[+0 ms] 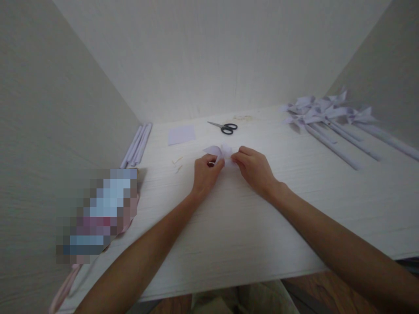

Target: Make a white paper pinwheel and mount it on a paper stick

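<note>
Fingertips of both hands pinch a small pale lilac folded paper (220, 152) at the middle of a white table (229, 226). The left hand (205, 172) grips its near left edge between thumb and forefinger; the right hand (253, 168) pinches its right side, fingers curled in. The paper's folded flaps stick up and fan toward 11 o'clock from the hands. Both bare forearms run back toward the viewer at 6 o'clock.

At 12 o'clock from the paper, near it, lie black-handled scissors (225, 127), blades pointing left. At 10 o'clock lies a flat lilac paper square (181, 134). Further out at 9 to 10 o'clock, a bundle of rolled paper sticks (137, 145) lies along the left wall. Small pale scraps (177, 163) lie just left of the left hand. At 2 o'clock, well apart, several paper pinwheels on sticks (322, 120) lie in a row. At 8 o'clock sits a blurred-out object (98, 213) at the table's edge
</note>
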A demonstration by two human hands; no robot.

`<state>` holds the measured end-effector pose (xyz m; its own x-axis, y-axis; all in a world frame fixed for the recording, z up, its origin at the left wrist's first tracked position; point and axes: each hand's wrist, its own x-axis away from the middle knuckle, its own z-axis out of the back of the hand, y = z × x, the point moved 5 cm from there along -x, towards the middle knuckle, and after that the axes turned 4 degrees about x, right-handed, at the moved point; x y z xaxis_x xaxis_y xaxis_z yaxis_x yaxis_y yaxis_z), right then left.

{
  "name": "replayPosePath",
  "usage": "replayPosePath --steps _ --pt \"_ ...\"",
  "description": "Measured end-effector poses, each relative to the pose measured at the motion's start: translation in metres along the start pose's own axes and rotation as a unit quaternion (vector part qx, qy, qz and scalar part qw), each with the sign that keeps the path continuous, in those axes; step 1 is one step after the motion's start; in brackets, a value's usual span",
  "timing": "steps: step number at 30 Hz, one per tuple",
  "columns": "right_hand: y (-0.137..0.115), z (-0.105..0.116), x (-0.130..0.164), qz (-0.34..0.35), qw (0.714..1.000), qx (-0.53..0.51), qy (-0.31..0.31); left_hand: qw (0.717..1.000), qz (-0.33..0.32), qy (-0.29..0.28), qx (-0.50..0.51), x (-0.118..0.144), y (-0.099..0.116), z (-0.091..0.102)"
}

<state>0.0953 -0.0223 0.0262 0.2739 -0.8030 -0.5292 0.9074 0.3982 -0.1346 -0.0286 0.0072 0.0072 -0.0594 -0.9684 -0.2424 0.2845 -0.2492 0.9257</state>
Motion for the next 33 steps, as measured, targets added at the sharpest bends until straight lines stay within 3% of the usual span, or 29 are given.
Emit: replayPosePath --steps 7,18,26,33 --pt "-0.003 -0.0044 -0.0006 0.028 0.998 0.047 -0.035 1.0 -0.001 0.004 0.005 -0.0006 -0.0008 0.0007" --pt "-0.0013 -0.0009 -0.0006 -0.004 0.999 0.038 -0.005 1.0 -0.006 -0.015 0.019 0.0006 -0.0019 -0.0024" --pt "-0.0043 -0.0038 -0.0003 0.041 0.995 0.077 -0.042 1.0 -0.01 -0.007 0.007 -0.0003 -0.0021 -0.0021" --pt "-0.0048 -0.0011 -0.0015 0.028 0.997 0.068 -0.023 1.0 -0.015 -0.015 -0.005 0.0007 0.0001 -0.0026"
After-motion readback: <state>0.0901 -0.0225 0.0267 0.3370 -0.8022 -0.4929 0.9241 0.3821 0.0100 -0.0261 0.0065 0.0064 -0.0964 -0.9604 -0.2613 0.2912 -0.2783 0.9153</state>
